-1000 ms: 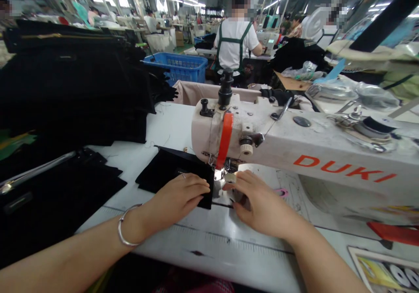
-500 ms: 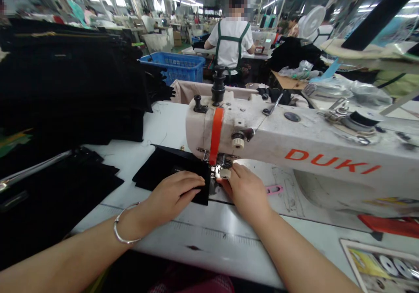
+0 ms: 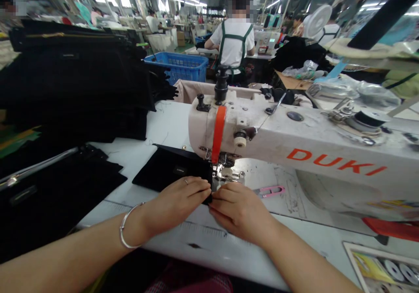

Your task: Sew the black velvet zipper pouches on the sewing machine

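Observation:
A black fabric piece with a small label lies on the sewing machine's bed, its right edge by the presser foot. My left hand rests flat on its near right part, fingers stretched out and close together. At the near right corner of the fabric, my right hand has its fingers bent and pressed together on the edge; the fingertips are partly hidden. The white sewing machine stands right behind both hands. Pink thread snips lie to the right of my right hand.
Black fabric pieces are piled high at the left, with a zippered black piece in front. Beyond the machine are a blue basket and a co-worker. A tray of bobbins sits at the lower right.
My right hand has moved from beside the presser foot toward me, to the fabric's near corner. The metal plate by the foot and more of the snips now show. The view has shifted slightly.

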{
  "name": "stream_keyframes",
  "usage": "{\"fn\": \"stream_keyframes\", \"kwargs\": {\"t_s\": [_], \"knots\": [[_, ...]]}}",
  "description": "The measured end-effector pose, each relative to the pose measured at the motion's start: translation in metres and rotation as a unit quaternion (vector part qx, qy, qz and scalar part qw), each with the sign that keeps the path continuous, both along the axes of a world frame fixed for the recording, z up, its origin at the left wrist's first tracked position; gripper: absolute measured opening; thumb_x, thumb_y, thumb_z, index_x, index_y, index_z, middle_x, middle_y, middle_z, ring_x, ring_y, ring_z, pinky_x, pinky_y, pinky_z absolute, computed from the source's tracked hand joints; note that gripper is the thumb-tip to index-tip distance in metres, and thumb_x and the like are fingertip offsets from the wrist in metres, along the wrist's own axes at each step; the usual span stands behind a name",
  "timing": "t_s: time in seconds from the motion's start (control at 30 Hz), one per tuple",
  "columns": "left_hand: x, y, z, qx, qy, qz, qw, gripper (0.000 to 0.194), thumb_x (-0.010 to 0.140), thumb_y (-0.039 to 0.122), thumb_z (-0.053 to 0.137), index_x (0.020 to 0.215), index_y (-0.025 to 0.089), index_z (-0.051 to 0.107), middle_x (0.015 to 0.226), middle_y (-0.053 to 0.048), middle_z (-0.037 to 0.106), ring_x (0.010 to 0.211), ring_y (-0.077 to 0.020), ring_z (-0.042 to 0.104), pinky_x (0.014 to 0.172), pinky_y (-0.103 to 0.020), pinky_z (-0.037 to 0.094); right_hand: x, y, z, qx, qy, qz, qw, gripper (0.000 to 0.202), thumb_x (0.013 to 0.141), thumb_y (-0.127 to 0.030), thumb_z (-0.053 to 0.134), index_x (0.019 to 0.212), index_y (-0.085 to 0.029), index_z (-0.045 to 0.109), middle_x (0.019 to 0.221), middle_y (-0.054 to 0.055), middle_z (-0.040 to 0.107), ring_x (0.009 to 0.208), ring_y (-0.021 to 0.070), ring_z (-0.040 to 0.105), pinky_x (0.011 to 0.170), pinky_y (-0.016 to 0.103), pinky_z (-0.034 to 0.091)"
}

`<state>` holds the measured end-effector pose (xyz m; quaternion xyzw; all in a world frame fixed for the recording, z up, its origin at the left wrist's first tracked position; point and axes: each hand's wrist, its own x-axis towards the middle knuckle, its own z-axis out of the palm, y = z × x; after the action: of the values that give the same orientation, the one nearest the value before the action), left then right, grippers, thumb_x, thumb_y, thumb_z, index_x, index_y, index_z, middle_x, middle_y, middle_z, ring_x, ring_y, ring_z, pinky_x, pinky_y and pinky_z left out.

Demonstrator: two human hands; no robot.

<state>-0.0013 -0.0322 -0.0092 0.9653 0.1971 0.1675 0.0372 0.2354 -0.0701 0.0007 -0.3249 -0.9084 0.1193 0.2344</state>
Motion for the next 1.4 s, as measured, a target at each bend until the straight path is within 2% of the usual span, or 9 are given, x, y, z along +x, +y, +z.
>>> {"fn": "stream_keyframes", "kwargs": {"t_s": [0.27,0.47,0.7,0.9,1.2,1.4], "knots": [[0.001,0.013,0.007,0.019,0.031,-0.027,0.999,0.032,0.095,0.008,0.047,0.126,0.010,0.056,0.128,-0.012,0.063,0.124,-0.0228,0.055,0.109,-0.040,0.047,-0.003,0.005,0.000,-0.004,-0.006,-0.017,1.000,0.016,0.097,-0.022,0.055,0.106,-0.020,0.067,0.099,0.005,0.068,0.094,0.0208,0.058,0.085,0.038,0.048],[-0.003,0.018,0.015,0.000,-0.036,-0.080,0.996,0.024,0.100,0.010,0.042,0.117,0.012,0.059,0.118,-0.008,0.067,0.114,-0.0175,0.060,0.109,-0.036,0.046,-0.001,0.005,0.003,-0.009,0.009,-0.021,1.000,0.016,0.097,-0.022,0.054,0.105,-0.019,0.068,0.098,0.005,0.068,0.092,0.0217,0.058,0.082,0.039,0.048],[-0.004,0.018,0.011,-0.008,-0.035,-0.070,0.997,0.021,0.100,0.012,0.046,0.114,0.014,0.062,0.114,-0.006,0.069,0.110,-0.0188,0.060,0.102,-0.037,0.050,-0.001,0.005,0.003,-0.012,0.005,-0.018,1.000,0.015,0.097,-0.021,0.054,0.102,-0.020,0.069,0.098,0.005,0.068,0.090,0.0212,0.058,0.080,0.039,0.047],[-0.003,0.020,0.009,-0.005,-0.034,-0.074,0.997,0.020,0.100,0.013,0.047,0.112,0.014,0.063,0.113,-0.006,0.069,0.110,-0.0179,0.062,0.104,-0.035,0.048,-0.002,0.003,0.003,-0.006,-0.002,-0.035,0.999,0.014,0.095,-0.021,0.055,0.102,-0.020,0.068,0.115,0.005,0.066,0.097,0.0226,0.058,0.083,0.040,0.048],[-0.003,0.043,0.004,0.033,-0.028,-0.074,0.996,0.022,0.101,0.015,0.044,0.115,0.017,0.061,0.117,-0.006,0.070,0.111,-0.0154,0.064,0.107,-0.031,0.047,-0.007,0.004,0.001,-0.020,-0.018,-0.076,0.997,0.025,0.092,-0.030,0.061,0.114,-0.017,0.063,0.123,0.007,0.065,0.104,0.0270,0.059,0.090,0.046,0.048],[0.004,0.059,0.003,0.021,-0.035,-0.062,0.997,0.020,0.099,0.015,0.050,0.115,0.017,0.060,0.115,-0.007,0.069,0.109,-0.0185,0.064,0.101,-0.033,0.051,-0.007,0.007,0.000,-0.015,-0.029,-0.104,0.994,0.031,0.090,-0.032,0.062,0.117,-0.016,0.063,0.125,0.011,0.064,0.111,0.0306,0.058,0.095,0.049,0.047]]}}
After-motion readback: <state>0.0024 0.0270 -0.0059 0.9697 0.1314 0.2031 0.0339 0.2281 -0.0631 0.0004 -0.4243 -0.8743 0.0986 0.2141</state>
